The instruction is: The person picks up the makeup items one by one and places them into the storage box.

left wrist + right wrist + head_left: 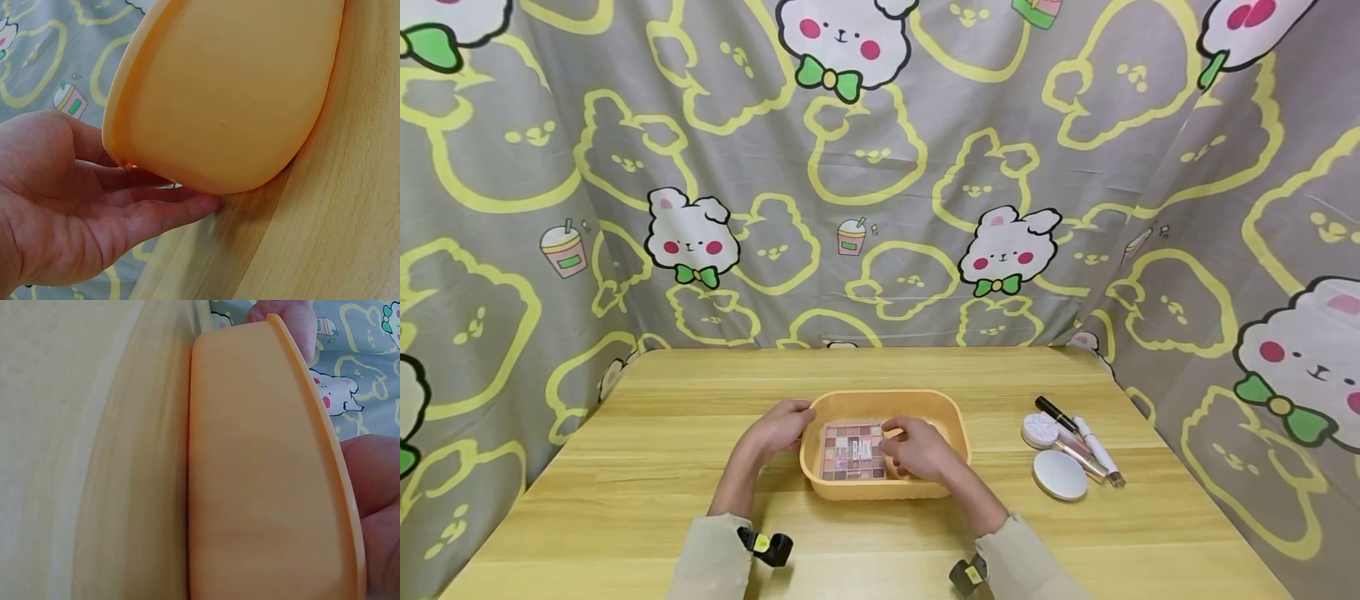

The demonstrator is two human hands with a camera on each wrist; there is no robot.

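An orange plastic basin (887, 492) stands on the wooden table in front of me. Inside it, toward the left, lies an eyeshadow palette (853, 452) with a grid of brown and pink shades and the white letters "BACK". My left hand (784, 427) holds the basin's left end, its fingers curled against the outer wall under the rim in the left wrist view. Reaching over the near rim, my right hand (917, 450) pinches the palette's right edge with curled fingers. In the right wrist view the basin's wall (262, 462) hides the fingertips and the palette.
To the right of the basin lie a silver round compact (1060, 475), a smaller white round case (1040, 430), a black tube (1055, 413), a white pen-like tube (1097, 450) and a pinkish clear tube (1081, 457). A patterned curtain (880, 167) hangs behind the table.
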